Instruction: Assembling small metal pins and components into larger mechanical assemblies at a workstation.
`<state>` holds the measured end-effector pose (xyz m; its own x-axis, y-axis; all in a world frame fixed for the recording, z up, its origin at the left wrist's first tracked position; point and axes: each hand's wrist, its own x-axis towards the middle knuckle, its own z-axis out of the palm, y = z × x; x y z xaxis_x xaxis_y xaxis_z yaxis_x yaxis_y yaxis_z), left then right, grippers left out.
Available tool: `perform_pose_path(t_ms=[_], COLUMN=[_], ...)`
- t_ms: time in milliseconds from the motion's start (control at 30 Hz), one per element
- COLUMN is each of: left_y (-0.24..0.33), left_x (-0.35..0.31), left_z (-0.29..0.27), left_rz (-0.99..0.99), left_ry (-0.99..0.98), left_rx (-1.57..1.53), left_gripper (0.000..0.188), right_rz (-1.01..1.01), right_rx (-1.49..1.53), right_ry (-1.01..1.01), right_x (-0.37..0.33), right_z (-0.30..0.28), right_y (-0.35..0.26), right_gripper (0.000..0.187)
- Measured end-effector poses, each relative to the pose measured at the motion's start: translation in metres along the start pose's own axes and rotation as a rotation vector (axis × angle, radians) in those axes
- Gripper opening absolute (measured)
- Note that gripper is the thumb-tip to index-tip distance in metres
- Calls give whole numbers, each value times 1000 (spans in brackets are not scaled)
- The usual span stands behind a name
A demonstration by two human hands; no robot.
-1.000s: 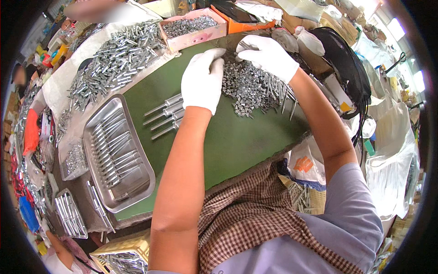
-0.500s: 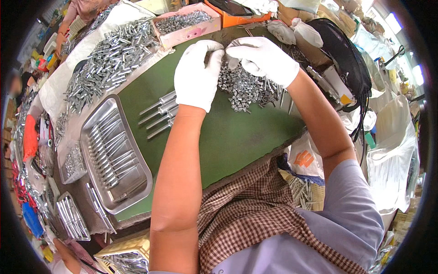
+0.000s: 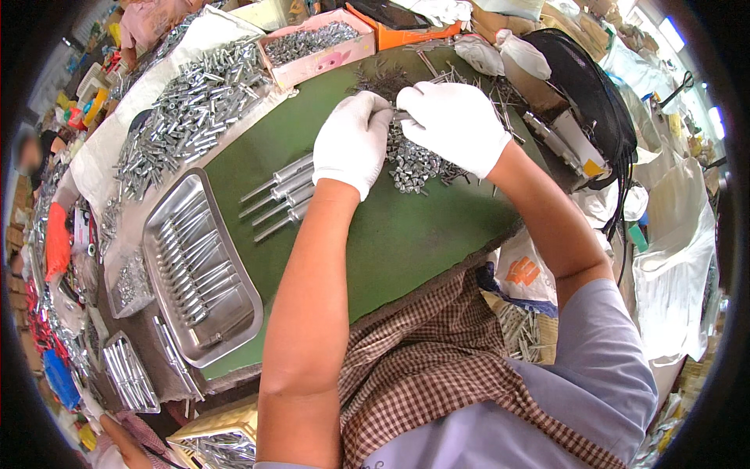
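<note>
We note a part (image 3: 401,116) lying, seemingly crosswise, between both hands: right hand (image 3: 455,123) pinching it, left hand (image 3: 353,146) just beside, its hold unclear.

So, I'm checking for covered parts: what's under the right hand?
A heap of small silvery metal parts shows at the near side of the right hand, on the green tabletop. What lies directly beneath the hand is covered from view.
</note>
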<state>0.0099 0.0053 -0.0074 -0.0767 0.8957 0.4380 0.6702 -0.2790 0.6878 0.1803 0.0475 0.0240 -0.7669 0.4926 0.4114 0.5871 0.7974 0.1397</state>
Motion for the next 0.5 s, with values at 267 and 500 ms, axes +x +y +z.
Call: perform_pose_path(t_ms=[267, 500], left_y=[-1, -8], left_x=[-1, -2], left_z=[-3, -10], left_rz=[125, -10], left_ry=[28, -183], left_rx=[166, 498], left_gripper=[9, 14], right_rz=[14, 48], right_rx=[-35, 113], right_ry=[0, 21], right_x=[5, 2], right_z=[3, 12], right_y=[1, 21], right_gripper=[20, 19])
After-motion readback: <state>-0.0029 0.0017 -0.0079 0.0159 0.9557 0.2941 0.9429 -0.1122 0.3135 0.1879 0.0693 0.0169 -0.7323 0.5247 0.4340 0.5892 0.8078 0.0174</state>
